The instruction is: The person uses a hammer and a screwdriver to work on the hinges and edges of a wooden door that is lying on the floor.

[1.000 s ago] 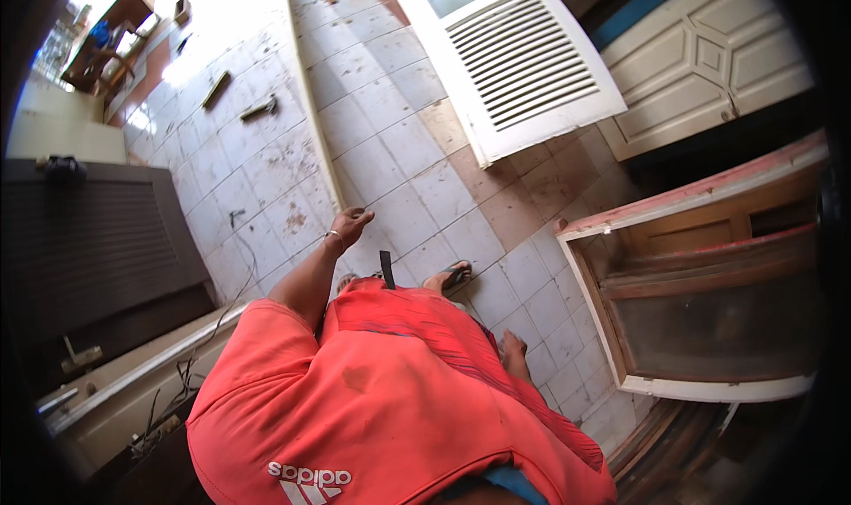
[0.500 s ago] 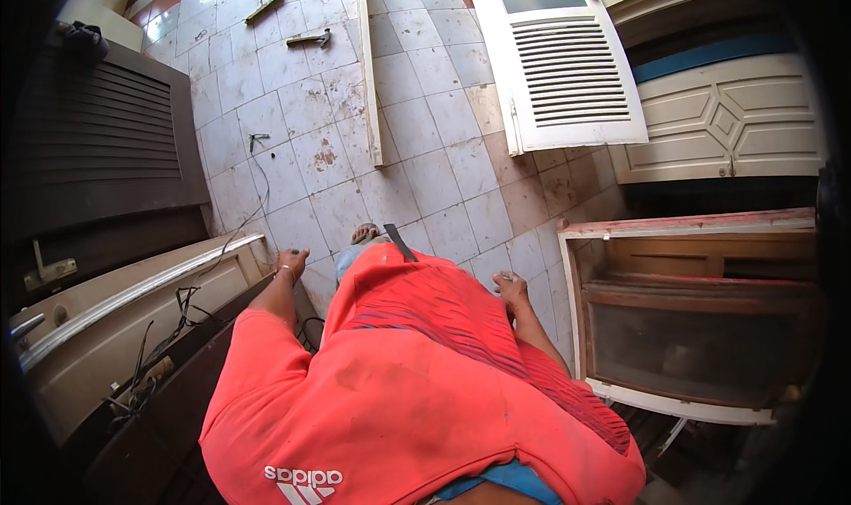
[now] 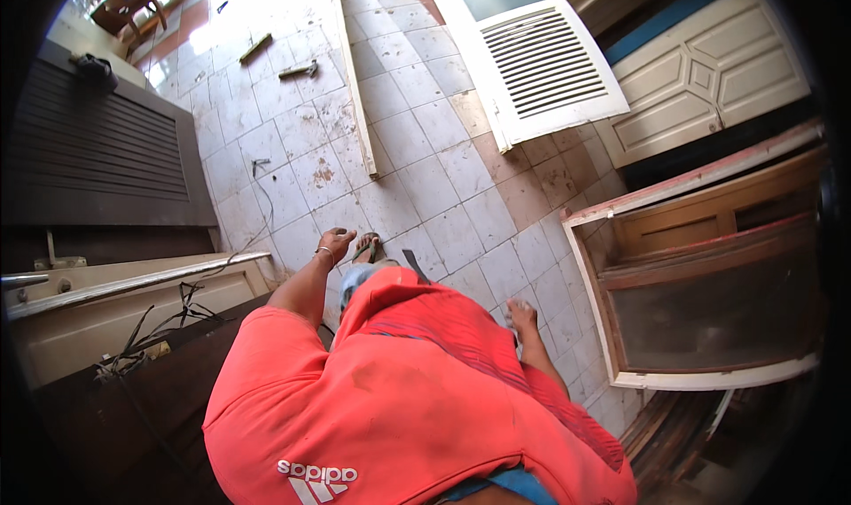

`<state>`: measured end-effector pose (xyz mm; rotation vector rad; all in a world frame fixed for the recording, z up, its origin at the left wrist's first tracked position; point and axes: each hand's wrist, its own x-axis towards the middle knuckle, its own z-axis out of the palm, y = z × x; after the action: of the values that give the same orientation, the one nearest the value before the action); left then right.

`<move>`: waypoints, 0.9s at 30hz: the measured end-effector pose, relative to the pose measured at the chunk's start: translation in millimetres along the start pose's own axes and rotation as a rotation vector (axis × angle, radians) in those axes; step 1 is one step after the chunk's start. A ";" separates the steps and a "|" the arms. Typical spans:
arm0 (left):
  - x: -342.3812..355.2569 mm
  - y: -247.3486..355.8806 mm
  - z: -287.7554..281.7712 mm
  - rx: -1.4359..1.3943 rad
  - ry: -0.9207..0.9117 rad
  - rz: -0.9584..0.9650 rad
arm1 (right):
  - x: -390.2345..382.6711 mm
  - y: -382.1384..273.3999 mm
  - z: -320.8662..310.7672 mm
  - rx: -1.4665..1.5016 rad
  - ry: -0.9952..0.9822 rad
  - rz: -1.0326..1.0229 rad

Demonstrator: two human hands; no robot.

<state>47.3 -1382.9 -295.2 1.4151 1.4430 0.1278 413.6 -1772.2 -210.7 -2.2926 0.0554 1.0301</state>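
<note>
My left hand (image 3: pixel 337 242) hangs over the tiled floor, close to my sandalled foot (image 3: pixel 366 246). Its fingers are loosely apart and nothing shows in them. On the other side of my red shirt (image 3: pixel 417 390), my right hand (image 3: pixel 521 314) hangs low, also loosely open, with part of its fingers hard to make out. No object is touched by either hand. Farther ahead on the tiles lie a hammer (image 3: pixel 299 70) and a short wooden piece (image 3: pixel 256 48). A long pale wooden strip (image 3: pixel 356 89) stretches away in front of me.
A white louvred door (image 3: pixel 554 66) lies ahead on the right, near a cream cabinet front (image 3: pixel 705 75). Closer on the right is a wooden frame with a dark panel (image 3: pixel 718 306). Dark louvred wood (image 3: pixel 97 142), a cream panel (image 3: pixel 133 301) and tangled black cable (image 3: pixel 182 310) are at left.
My view has turned and shifted a little. My left hand has swung forward and right, toward my foot; my right hand sits slightly lower in view. More of the far floor shows.
</note>
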 end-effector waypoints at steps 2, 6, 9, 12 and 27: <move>-15.7 17.2 14.7 0.033 0.000 0.028 | -17.7 64.3 -19.5 0.130 0.054 0.036; -48.4 16.1 66.6 0.151 -0.095 0.145 | -87.4 179.3 -55.9 0.164 0.097 0.216; -94.0 34.4 134.0 0.294 -0.270 0.297 | -116.3 320.1 -68.0 0.330 0.144 0.445; -102.1 -3.4 185.2 0.331 -0.390 0.136 | -152.9 407.8 -57.7 0.473 0.125 0.615; -230.8 202.2 444.4 0.504 -1.287 -0.880 | -74.3 485.2 -121.8 0.669 0.487 0.414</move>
<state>432.6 -1752.6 -214.5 0.7365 0.8199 -1.5027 308.4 -2246.9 -349.8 -1.8691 0.9553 0.4895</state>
